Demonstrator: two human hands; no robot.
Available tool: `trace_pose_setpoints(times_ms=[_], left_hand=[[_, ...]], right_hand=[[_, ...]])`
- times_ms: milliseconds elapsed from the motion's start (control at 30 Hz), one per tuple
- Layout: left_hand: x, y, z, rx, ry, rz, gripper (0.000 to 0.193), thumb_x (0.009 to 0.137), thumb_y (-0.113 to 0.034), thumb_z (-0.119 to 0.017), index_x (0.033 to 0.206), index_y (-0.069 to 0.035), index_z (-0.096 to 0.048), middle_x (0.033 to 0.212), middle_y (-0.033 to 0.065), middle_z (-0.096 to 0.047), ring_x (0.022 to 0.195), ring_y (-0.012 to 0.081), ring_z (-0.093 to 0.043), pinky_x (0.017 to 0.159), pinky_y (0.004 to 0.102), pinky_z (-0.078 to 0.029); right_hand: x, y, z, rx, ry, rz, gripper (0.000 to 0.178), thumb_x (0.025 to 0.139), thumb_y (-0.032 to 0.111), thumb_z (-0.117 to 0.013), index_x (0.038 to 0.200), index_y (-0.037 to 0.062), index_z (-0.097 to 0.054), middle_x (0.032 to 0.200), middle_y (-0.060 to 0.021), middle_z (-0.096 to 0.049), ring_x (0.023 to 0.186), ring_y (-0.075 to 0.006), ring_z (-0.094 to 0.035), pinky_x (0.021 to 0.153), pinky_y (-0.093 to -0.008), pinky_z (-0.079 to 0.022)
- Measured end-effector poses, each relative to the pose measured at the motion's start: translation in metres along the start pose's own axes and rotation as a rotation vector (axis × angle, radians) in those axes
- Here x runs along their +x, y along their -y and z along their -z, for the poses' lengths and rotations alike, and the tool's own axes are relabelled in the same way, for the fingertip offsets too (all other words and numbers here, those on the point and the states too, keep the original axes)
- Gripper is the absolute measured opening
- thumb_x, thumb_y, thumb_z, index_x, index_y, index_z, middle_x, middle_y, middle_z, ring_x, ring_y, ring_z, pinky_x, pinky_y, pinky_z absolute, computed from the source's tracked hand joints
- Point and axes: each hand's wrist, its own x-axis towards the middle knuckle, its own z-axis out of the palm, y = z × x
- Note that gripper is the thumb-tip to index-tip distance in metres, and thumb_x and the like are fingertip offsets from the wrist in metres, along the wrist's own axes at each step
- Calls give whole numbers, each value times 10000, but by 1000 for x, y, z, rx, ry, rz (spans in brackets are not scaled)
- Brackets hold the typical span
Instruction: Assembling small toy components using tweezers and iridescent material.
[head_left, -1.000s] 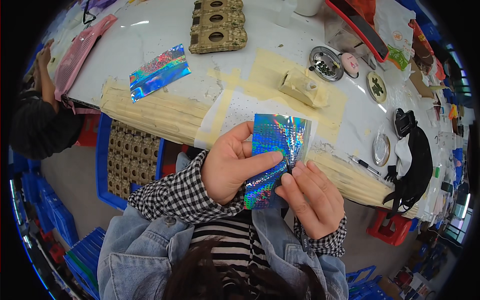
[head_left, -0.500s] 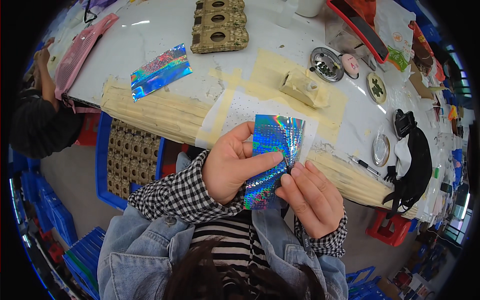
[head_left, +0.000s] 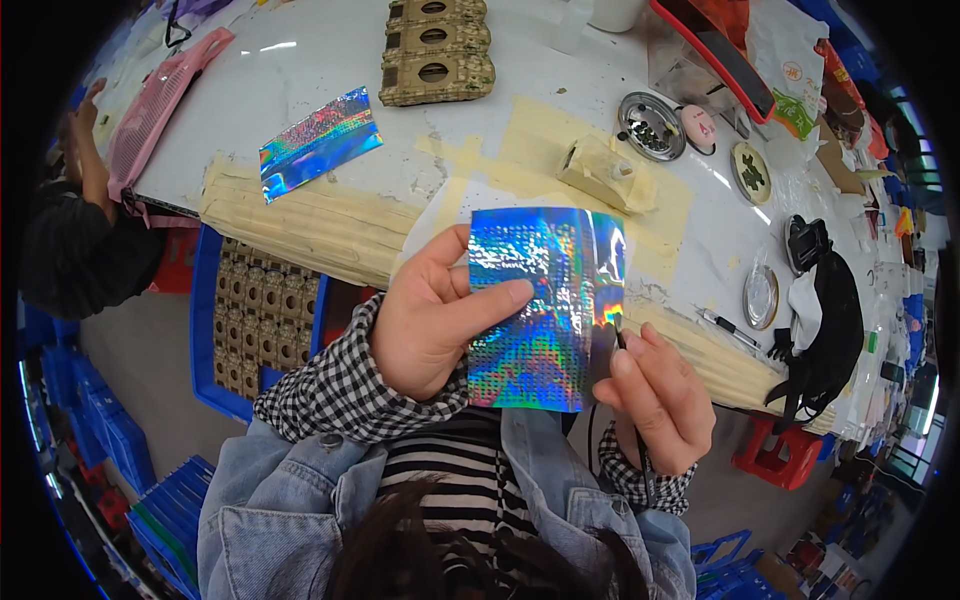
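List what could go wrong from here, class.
The thin dark tool in the right hand appears close to the shiny sheet and could scratch or pierce it. The left hand holds one side of the sheet, so the other might flex. The second shiny sheet, lying near the table edge, might get brushed off.

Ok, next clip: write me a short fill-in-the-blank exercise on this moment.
1. The left hand lays its ____ across the front of the shiny sheet.
2. The thin dark tool is held in the ____.
3. A second sheet lies on the white ____.
4. The crate of camouflage pieces is coloured ____.

Missing words: thumb; right hand; table; blue.
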Motion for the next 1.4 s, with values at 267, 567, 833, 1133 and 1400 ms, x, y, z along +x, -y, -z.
trace_pose_setpoints(times_ms=[267, 567, 833, 1133, 1400], left_hand=[[-8, -36, 16, 62, -187, -364, 372, 875, 38, -518, 1232, 2, -422, 1109, 128, -606, 1007, 200, -607, 877, 337, -503], [-9, -39, 25, 43, -186, -384, 419, 880, 22, -519, 1282, -12, -403, 1164, 125, -579, 1055, 205, -585, 922, 357, -481], [-7, -37, 26, 50, -176, -340, 427, 884, 5, -512, 1292, -6, -387, 1183, 131, -567, 1078, 211, -574, 940, 362, -468], [-8, -34, 25, 55, -121, -267, 357, 878, 28, -526, 1227, 17, -456, 1122, 136, -607, 1015, 198, -606, 894, 333, -495], [-1, -11, 7, 153, -1, -131, 306, 854, 42, -577, 1157, 39, -530, 1072, 113, -637, 962, 149, -614, 863, 286, -496]], right_hand=[[-5, -21, -30, -149, 88, -34, 317, 696, 98, -754, 986, 11, -659, 894, -118, -641, 843, -260, -657, 777, -404, -550], [1, -23, -40, -216, 178, -53, 284, 717, 91, -715, 979, 11, -639, 923, -122, -648, 942, -258, -621, 866, -411, -505], [14, -22, -34, -111, 303, -132, 166, 728, 42, -676, 856, 30, -571, 921, -128, -638, 948, -282, -573, 906, -435, -479], [17, -22, -11, 161, 97, -368, 240, 722, -16, -671, 945, 8, -585, 939, -130, -655, 936, -304, -576, 877, -401, -464], [30, 9, -8, 361, 0, -183, 416, 674, -1, -761, 1049, 25, -582, 945, -138, -670, 979, -272, -611, 793, -352, -521]])
